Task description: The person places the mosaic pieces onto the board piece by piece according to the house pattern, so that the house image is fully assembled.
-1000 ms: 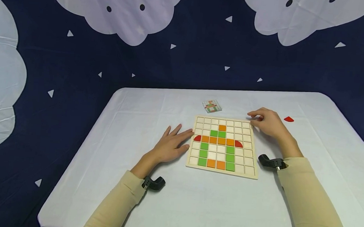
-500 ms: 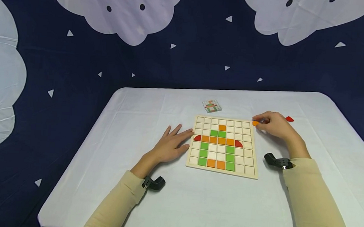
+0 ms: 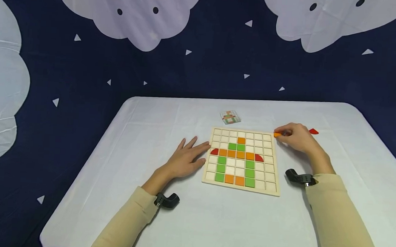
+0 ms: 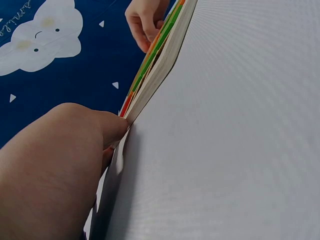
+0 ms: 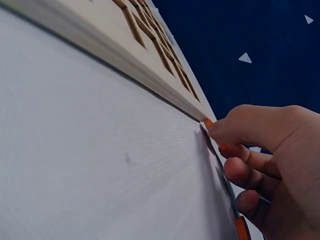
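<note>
At the far right corner of the wooden grid board (image 3: 275, 188), my right hand (image 3: 299, 137) pinches a small orange piece (image 3: 277, 135) between thumb and finger; the fingers cover part of it. In the right wrist view the orange piece (image 5: 208, 124) shows at the thumb tip, right by the board's corner. My left hand (image 3: 182, 162) lies with fingers spread beside the board, its fingertips at the left edge. The left wrist view has that thumb (image 4: 116, 126) against the board's side. Orange and green squares and two red rounded pieces (image 3: 214, 151) sit in the grid.
A small patterned card (image 3: 230, 117) lies behind the board. A loose red piece (image 3: 314, 131) is on the white tabletop (image 3: 171, 118) just beyond my right hand. A dark blue cloth with clouds (image 3: 214, 75) hangs behind the table.
My right hand has shifted slightly right from the board's corner, and the orange piece now shows between its fingers. The left hand has stayed in place.
</note>
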Available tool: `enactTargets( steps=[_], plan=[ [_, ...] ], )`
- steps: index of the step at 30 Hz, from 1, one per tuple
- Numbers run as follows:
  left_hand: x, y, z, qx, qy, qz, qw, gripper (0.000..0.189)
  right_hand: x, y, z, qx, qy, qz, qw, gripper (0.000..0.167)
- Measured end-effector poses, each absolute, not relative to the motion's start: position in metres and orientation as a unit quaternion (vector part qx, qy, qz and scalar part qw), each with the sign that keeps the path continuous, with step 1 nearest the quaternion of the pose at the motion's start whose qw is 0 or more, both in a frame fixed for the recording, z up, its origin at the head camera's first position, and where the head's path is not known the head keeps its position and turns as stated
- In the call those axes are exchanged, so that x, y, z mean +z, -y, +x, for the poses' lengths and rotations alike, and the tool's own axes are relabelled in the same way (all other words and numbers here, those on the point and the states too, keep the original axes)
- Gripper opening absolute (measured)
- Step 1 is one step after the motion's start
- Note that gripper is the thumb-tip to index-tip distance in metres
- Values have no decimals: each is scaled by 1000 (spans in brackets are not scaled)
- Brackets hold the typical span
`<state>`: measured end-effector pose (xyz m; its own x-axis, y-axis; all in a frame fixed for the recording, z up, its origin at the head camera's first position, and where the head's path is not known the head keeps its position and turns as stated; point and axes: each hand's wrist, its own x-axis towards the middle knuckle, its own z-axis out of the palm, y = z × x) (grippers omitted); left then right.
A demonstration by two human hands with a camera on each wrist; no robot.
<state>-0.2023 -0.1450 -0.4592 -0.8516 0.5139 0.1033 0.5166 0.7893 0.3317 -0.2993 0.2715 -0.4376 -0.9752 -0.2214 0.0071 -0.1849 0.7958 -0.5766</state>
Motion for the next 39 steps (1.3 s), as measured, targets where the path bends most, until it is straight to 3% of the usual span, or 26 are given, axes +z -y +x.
enactTargets(
  steps=[9, 20, 39],
  plan=[
    [-458, 145, -203, -172, 948, -268, 0, 55, -434, -261, -301, -323, -939, -114, -7, 36],
    [-458, 146, -203, -166, 949, -266, -1, 54, -430, -215, -299, -340, -921, -191, -11, 30],
    [-459, 145, -203, -167, 948, -270, -1, 55, -436, -182, -303, -332, -911, -245, 19, 27]
  ],
)
